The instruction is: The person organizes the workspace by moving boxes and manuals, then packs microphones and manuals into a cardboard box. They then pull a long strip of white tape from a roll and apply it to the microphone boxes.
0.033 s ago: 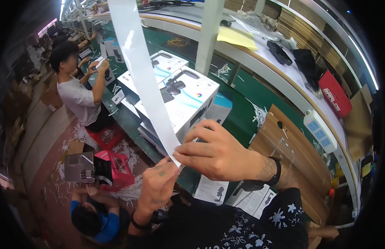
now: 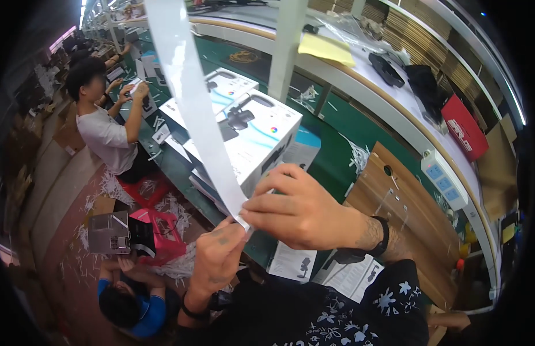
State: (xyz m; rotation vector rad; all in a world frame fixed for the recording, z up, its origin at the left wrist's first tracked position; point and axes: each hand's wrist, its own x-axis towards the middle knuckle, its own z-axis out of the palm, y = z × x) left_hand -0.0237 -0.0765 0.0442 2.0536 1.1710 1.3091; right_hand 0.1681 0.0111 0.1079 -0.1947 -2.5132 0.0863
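Note:
A long, glossy white strip (image 2: 189,98) runs down from the top of the view to my two hands. My left hand (image 2: 218,254) is closed, pinching the strip's lower end between thumb and fingers. Just above that, my right hand (image 2: 299,207) grips the same end, its fingertips meeting those of my left. Whatever lies right between the fingertips is too small to make out. Behind the strip stand white printed boxes (image 2: 261,130) with a picture of a black microphone on top; the strip partly covers them.
Printed leaflets (image 2: 291,262) lie under my right wrist, a wooden board (image 2: 405,225) to the right. A power strip (image 2: 445,180) is fixed along the curved shelf, near a red box (image 2: 464,127). At left, a person in white (image 2: 106,132) works at the green bench; another person (image 2: 132,305) sits low.
The whole scene has shifted slightly left in the picture. Both hands keep the same pinch on the white strip.

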